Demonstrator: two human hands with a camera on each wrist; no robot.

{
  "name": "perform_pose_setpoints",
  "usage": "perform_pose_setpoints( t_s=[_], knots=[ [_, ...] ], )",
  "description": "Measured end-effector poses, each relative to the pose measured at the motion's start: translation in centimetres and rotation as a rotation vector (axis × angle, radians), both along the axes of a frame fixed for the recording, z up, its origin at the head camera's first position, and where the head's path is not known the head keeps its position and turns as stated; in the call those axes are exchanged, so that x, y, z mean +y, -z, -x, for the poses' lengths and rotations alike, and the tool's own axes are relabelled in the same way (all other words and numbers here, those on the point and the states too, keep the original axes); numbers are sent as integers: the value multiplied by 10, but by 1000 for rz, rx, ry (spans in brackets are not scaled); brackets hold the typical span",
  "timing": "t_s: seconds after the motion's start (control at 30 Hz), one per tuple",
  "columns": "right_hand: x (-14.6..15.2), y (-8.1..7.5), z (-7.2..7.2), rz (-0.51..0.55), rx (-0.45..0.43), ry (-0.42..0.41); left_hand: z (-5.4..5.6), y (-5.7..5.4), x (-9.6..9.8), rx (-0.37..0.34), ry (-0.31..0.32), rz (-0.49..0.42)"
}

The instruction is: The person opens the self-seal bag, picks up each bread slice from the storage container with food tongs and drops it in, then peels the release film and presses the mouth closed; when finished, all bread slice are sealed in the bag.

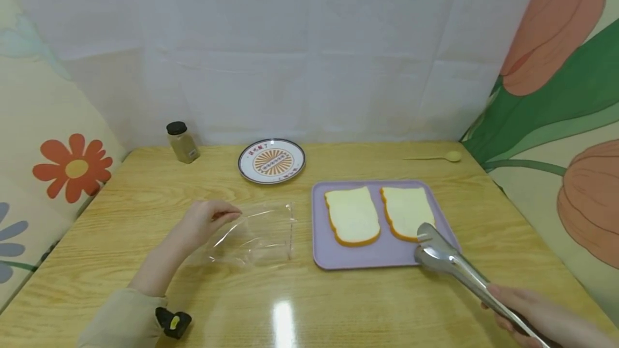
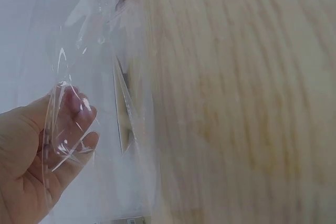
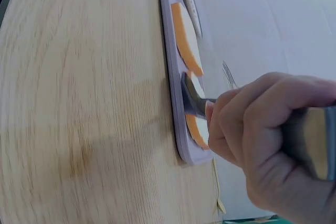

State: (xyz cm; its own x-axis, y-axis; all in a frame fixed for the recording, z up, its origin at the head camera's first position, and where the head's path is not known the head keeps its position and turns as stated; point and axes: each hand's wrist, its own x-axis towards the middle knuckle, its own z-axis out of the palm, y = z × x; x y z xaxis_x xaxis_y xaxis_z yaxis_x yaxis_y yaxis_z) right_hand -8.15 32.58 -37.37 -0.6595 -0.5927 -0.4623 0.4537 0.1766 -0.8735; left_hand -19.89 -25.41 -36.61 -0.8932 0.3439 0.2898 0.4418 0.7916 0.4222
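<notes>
My left hand pinches the edge of a clear plastic bag, which spreads out to the right above the table. In the left wrist view the fingers show through the film of the bag. Metal tongs are gripped in my right hand. Their tips reach over the near right part of a lilac tray, at the lower corner of the right bread slice. Another bread slice lies beside it on the tray. The right wrist view shows fingers curled round the tongs.
Behind the bag stands a round plate with a printed pattern. A jar with a black lid is at the back left. At the back right lies a yellow spoon. A white cloth hangs behind the wooden table.
</notes>
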Motion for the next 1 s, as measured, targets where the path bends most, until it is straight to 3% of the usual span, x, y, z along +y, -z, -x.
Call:
perform_pose_setpoints(
  t_s=[0.13,0.37,0.53,0.8,1.0],
  knots=[
    [-9,4,-2,-18,26,16,0,0,0,8,19,1],
    [-32,14,-10,-166,45,168,0,1,0,37,30,0],
    [-46,19,-13,-195,82,227,0,3,0,24,17,8],
    [-55,22,-6,-161,164,201,-2,2,0,-13,29,3],
    [-59,22,3,-145,212,190,-3,1,0,-3,38,-10]
  ],
)
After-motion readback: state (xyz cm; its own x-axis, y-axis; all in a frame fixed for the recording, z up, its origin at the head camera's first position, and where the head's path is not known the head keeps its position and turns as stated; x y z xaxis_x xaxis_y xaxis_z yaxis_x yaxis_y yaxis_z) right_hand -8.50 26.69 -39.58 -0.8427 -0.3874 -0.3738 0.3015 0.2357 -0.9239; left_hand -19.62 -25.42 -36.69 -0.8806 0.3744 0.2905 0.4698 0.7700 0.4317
